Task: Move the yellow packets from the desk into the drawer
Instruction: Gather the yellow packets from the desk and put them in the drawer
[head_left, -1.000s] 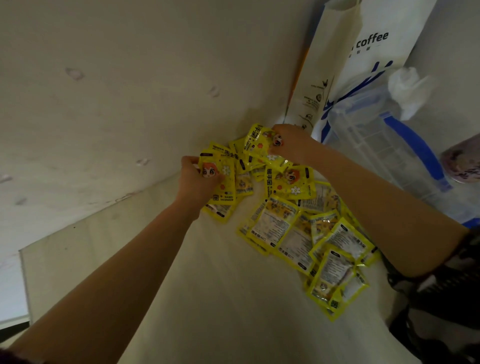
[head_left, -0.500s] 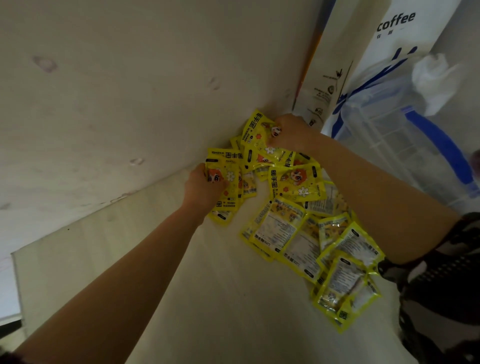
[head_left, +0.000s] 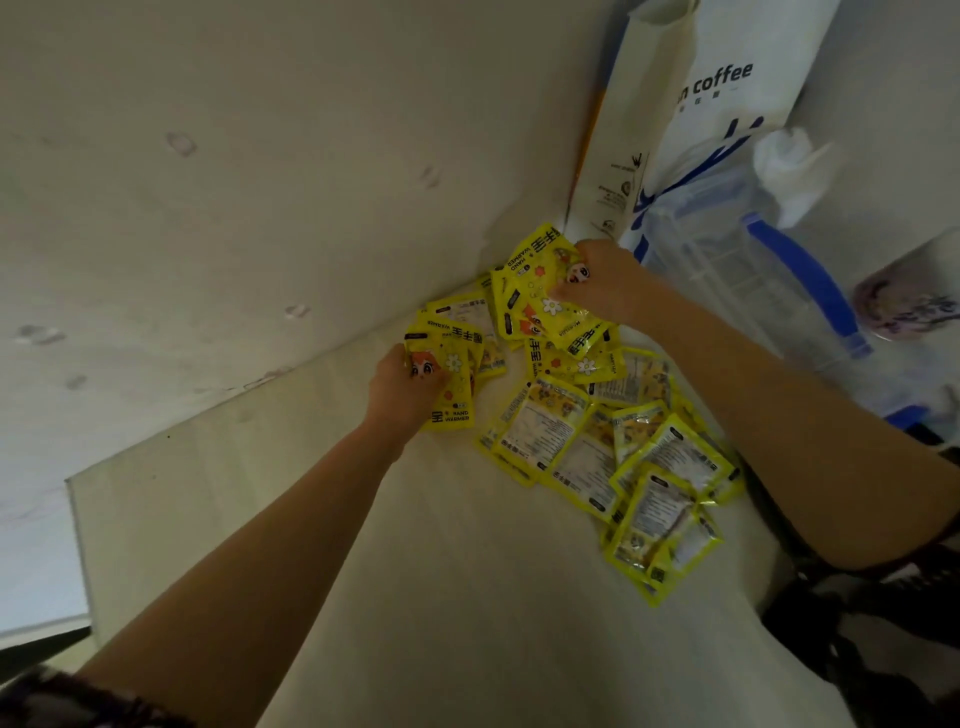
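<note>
On the pale desk (head_left: 441, 597): glossy yellow foil packets (head_left: 582, 447) lie in a loose heap near the corner where desk meets wall; no drawer shows.
Left hand (head_left: 402, 387): fingers curled round a small stack of the yellow packets, printed faces up, at the heap's left edge.
Right hand (head_left: 605, 280): fingers clenched on another bunch of packets at the heap's far end.
Between the two grips: a few packets overlapping, faces up.
Near side of the right grip: more packets, mostly label side up, beside the right forearm.
Beyond the right grip: tall white paper bag printed "coffee" (head_left: 691, 104); just beside it, a clear plastic box with blue handles (head_left: 737, 280).
</note>
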